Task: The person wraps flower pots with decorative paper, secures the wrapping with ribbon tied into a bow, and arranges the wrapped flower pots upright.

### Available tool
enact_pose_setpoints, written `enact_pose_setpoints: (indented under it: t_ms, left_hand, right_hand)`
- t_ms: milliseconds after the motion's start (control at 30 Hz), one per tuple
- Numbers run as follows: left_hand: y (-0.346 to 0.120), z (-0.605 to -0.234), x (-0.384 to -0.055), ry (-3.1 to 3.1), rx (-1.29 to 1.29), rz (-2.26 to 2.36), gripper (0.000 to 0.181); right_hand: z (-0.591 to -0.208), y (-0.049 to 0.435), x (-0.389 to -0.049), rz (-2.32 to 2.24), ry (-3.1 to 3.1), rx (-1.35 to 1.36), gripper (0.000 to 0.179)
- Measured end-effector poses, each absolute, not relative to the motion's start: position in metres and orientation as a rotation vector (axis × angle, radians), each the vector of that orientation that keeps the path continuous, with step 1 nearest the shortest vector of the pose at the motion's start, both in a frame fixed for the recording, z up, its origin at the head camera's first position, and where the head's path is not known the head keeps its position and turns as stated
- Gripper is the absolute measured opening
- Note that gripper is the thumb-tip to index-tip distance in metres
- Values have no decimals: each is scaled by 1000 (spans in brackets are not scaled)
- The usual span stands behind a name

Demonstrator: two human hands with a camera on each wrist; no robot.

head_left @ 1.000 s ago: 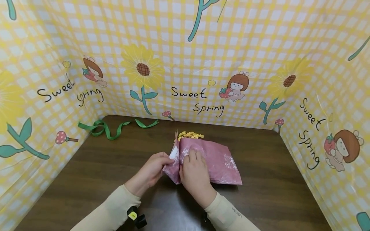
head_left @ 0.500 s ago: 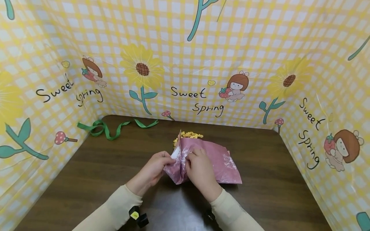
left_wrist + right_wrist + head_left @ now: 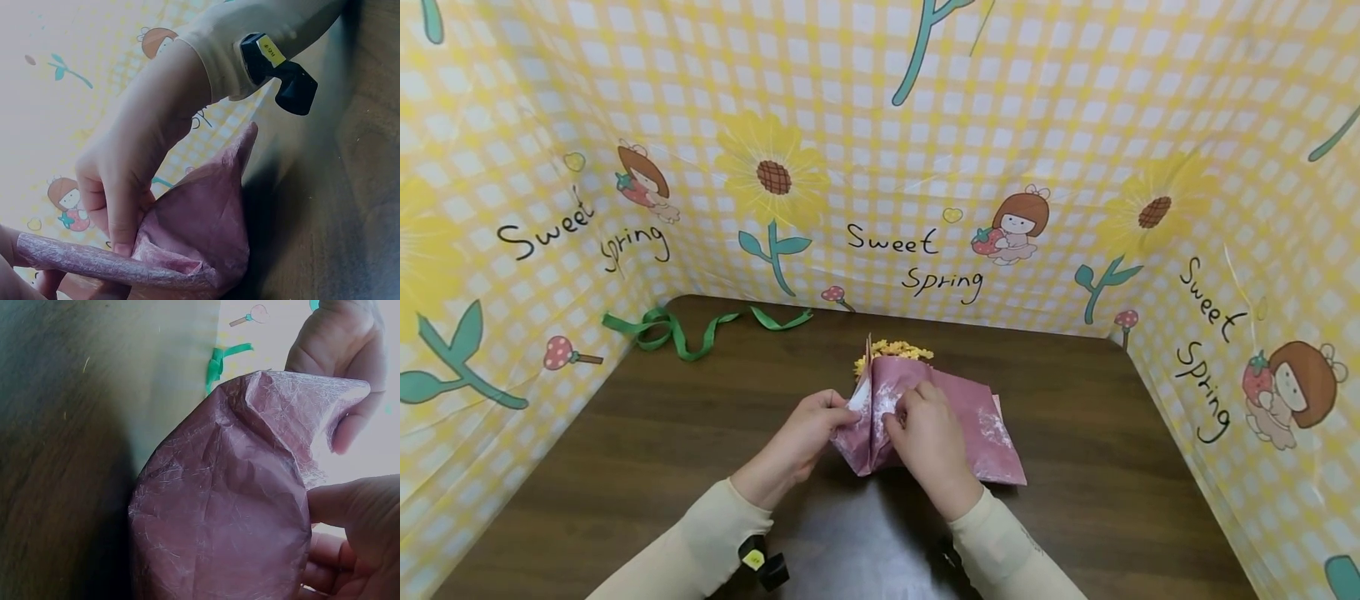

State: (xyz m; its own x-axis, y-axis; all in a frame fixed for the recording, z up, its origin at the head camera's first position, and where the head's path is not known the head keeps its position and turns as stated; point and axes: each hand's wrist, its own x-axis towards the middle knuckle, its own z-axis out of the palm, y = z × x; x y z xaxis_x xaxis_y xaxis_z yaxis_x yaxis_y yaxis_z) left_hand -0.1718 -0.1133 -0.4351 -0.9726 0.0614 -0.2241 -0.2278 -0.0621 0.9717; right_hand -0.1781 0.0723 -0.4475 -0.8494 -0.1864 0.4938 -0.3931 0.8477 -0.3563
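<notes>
A pink, crinkly wrapping paper point(image 3: 988, 437) with white marks is folded around yellow flowers point(image 3: 902, 350) that show past its far edge. My left hand point(image 3: 808, 429) pinches the paper's left edge between thumb and fingers, where a white inner side shows. Against the front of the fold, my right hand point(image 3: 928, 437) grips the paper with bent fingers. In the left wrist view the right hand point(image 3: 122, 187) has its thumb on the paper's upper fold. The right wrist view shows the right hand's thumb and fingers point(image 3: 340, 503) at the paper's edge, with the left hand point(image 3: 344, 344) beyond.
Green ribbon point(image 3: 681, 337) lies in loose curls at the back left of the dark wooden table point(image 3: 1097, 467), beside a shorter green strip point(image 3: 778, 322). A yellow checked cloth point(image 3: 880, 167) hangs around the back and both sides.
My right hand has shifted a little right and its fingers have gone from flatter on the paper to bent and gripping it. The left hand keeps its pinch.
</notes>
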Motion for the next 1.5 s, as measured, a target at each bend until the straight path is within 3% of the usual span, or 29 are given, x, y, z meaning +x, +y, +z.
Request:
enact_pose_setpoints:
  t_ms: [233, 500, 1200, 1500]
  left_hand:
    - [-109, -436, -171, 2044, -221, 2159, 21]
    - [-106, -436, -171, 2098, -210, 2162, 18]
    - [-92, -440, -165, 2185, -97, 2160, 14]
    - [-96, -436, -162, 2245, 118, 1950, 36]
  right_hand:
    - [-450, 72, -179, 570, -2557, 537, 19]
    - [-444, 75, -180, 563, -2553, 680, 4]
    - [-441, 75, -181, 642, -2587, 690, 6]
    - [-440, 78, -184, 721, -2589, 670, 7]
